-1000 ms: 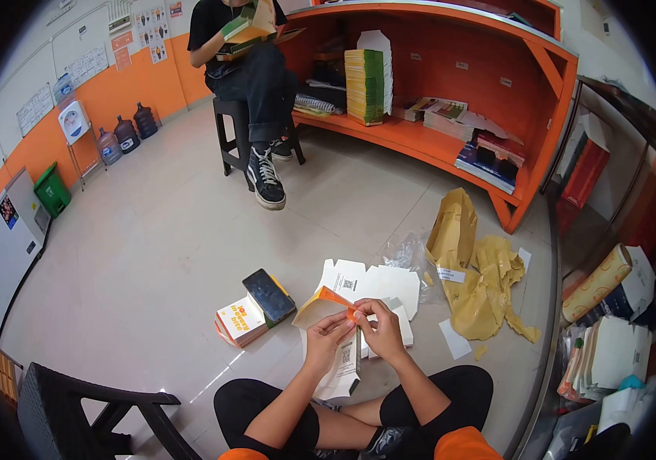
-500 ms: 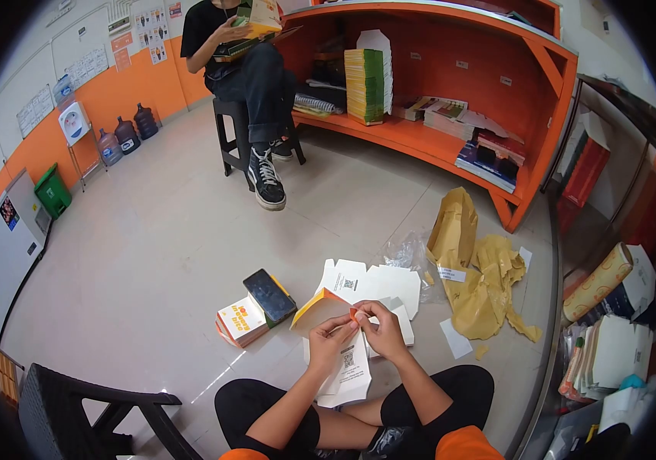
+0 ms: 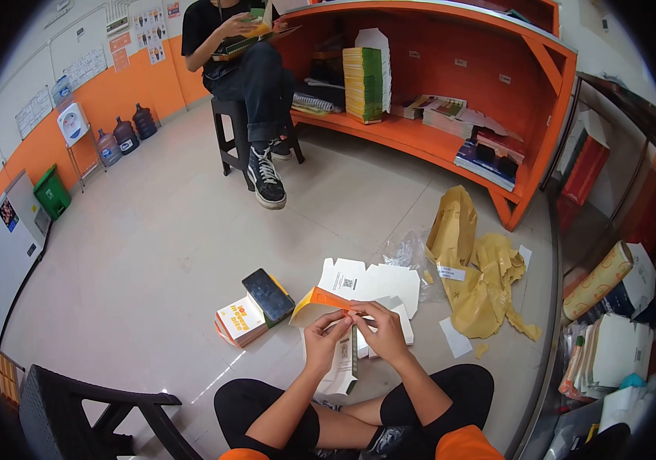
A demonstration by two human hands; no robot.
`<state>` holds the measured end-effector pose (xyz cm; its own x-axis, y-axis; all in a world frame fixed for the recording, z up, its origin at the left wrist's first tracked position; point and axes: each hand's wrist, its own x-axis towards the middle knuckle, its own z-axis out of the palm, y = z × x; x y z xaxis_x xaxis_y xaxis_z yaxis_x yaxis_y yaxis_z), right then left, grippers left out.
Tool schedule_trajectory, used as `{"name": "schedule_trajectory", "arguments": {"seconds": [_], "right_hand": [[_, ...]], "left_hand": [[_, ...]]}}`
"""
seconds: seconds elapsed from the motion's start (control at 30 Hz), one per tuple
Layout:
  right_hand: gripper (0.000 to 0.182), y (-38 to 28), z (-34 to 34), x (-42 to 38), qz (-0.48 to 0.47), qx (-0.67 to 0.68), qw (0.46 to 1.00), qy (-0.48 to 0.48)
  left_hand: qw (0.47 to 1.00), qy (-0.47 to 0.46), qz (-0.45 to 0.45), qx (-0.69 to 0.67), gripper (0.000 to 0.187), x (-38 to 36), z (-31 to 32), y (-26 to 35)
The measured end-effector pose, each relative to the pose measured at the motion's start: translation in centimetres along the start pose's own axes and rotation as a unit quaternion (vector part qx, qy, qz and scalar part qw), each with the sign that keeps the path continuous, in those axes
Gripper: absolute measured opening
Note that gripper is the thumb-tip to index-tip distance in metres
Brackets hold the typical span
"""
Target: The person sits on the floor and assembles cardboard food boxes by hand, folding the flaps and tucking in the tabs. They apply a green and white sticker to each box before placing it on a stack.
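Between both hands, above my crossed legs, is a partly folded cardboard box (image 3: 329,300), orange and yellow on one side and white on the other. My left hand (image 3: 324,341) pinches the box near its middle fold. Fingertips of my right hand (image 3: 380,330) close on the same edge, almost touching the left fingers. The lower white panel with a QR code hangs below, showing a green strip along its side. Just beyond lie flat white box blanks (image 3: 381,282) on the floor. To the left, a phone (image 3: 268,295) rests beside a stack of printed cartons (image 3: 242,319).
Torn brown paper (image 3: 477,299) and clear plastic (image 3: 408,249) lie to the right. Ahead, a person (image 3: 247,73) sits on a black stool, holding printed cardboard, beside an orange shelf (image 3: 420,142). A black stool (image 3: 59,406) stands at near left; stacked goods (image 3: 611,353) are at right.
The box in my hands has turned, its lower panel narrowing and a green side coming into view. My hands shifted slightly left. The seated person's cardboard has tilted.
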<state>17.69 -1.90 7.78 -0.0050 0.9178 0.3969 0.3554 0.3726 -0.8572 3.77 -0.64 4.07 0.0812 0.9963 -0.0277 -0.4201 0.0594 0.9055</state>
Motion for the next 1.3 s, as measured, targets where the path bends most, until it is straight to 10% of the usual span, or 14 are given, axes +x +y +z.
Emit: {"name": "schedule_trajectory", "arguments": {"seconds": [0.6, 0.83, 0.97, 1.3], "right_hand": [[0.012, -0.3, 0.9, -0.2, -0.003, 0.024, 1.000, 0.004], [0.033, -0.2, 0.6, -0.8, -0.097, -0.086, 0.984, -0.125], [0.055, -0.2, 0.5, -0.6, 0.006, 0.114, 0.984, -0.136], [0.088, -1.3, 0.0, -1.1, -0.069, -0.296, 0.935, -0.179]], "left_hand": [[1.000, 0.007, 0.017, -0.016, 0.033, -0.1, -0.3, -0.2], [0.996, -0.019, 0.032, -0.087, 0.024, 0.8, -1.0, -0.2], [0.991, 0.037, -0.060, -0.110, 0.019, 1.8, -2.9, 1.0], [0.926, -0.003, -0.094, -0.366, 0.039, 3.4, -5.7, 2.9]]}}
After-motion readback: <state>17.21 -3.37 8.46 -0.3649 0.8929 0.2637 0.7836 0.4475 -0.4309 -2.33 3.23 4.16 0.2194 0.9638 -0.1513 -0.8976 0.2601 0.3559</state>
